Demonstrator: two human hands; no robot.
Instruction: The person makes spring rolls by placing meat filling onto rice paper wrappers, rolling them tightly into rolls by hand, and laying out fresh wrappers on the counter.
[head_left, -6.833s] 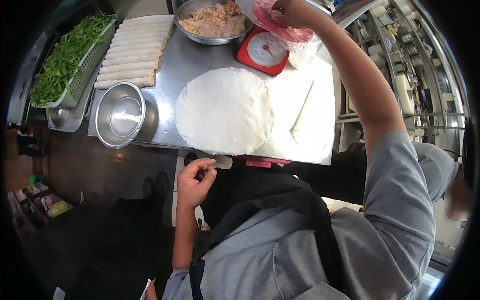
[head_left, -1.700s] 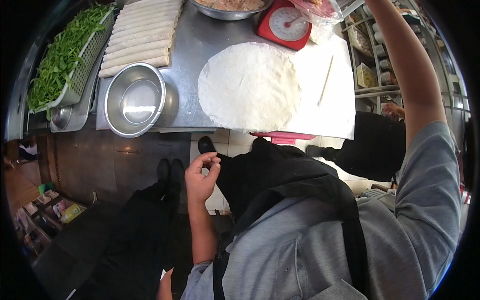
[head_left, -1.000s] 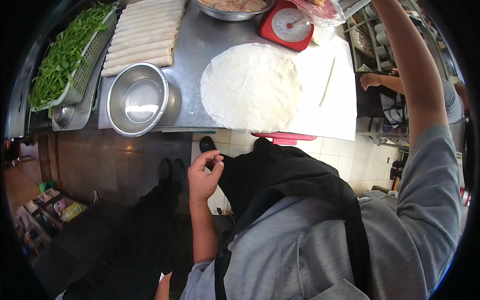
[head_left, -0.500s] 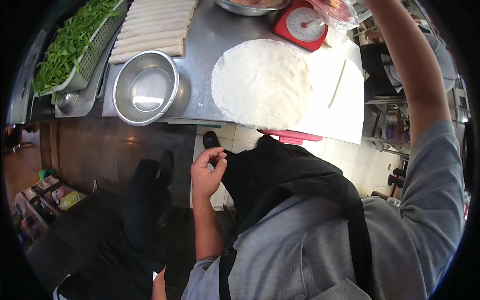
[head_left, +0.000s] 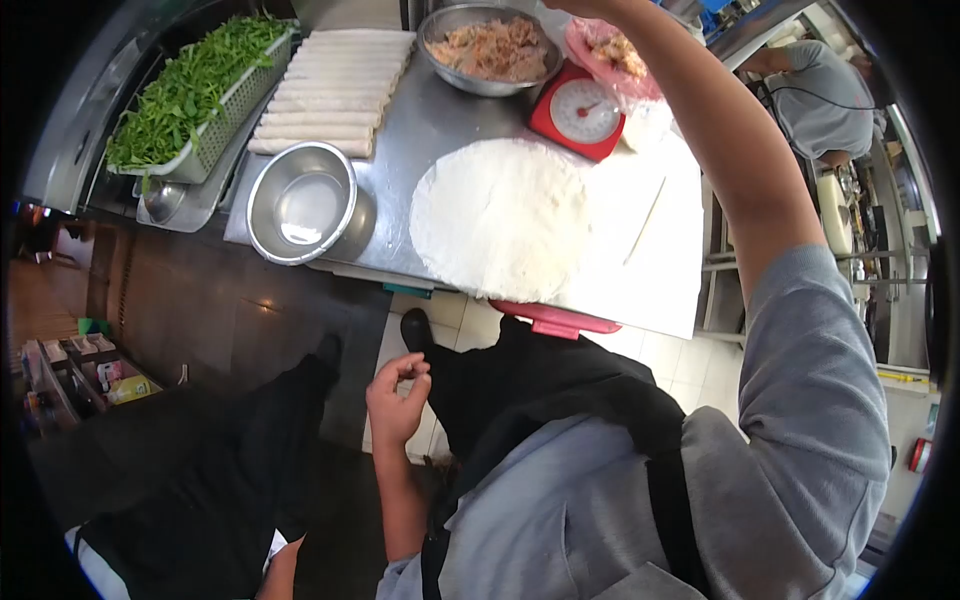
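My left hand (head_left: 397,400) hangs in front of the table at waist height, fingers loosely curled and the thumb apart from them, with nothing in it. My right hand (head_left: 578,5) is cut off by the top edge, above the far side of the table; its fingers do not show. Closest to it are a metal bowl (head_left: 490,55) of pinkish chopped filling and a red dial scale (head_left: 578,112) with a plastic bag of filling (head_left: 618,55) on top. A round, thin white dough sheet (head_left: 500,220) lies flat near the table's front edge, partly on a white board (head_left: 650,270).
Rows of white rolls (head_left: 330,85) lie at the back left, beside a basket of chopped greens (head_left: 215,130). An empty metal bowl (head_left: 300,205) stands at the front left edge. A thin stick (head_left: 646,220) rests on the board. One person (head_left: 820,95) stands at right, another (head_left: 190,490) at lower left.
The view has shifted, bringing the bowl of filling fully into sight. My right arm has swung left across the scale's side toward that bowl. My left hand keeps its loose curl.
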